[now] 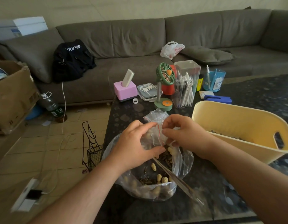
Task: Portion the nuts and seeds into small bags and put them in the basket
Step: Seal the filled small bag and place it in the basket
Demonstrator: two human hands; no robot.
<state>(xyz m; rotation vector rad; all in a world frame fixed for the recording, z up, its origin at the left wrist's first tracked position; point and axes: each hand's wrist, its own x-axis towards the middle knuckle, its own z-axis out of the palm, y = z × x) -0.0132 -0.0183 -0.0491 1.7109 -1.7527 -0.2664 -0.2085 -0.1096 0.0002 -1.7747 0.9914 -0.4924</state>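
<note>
Small bag (156, 126): part-filled with peanuts, pinched by left hand (136, 143) and right hand (183, 131) over large bag (149, 175); unsealed; basket (237, 113) at 2 o'clock; much stock remains

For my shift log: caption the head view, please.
Both hands hold a small zip bag above the nut bag, beside the yellow basket.
</note>
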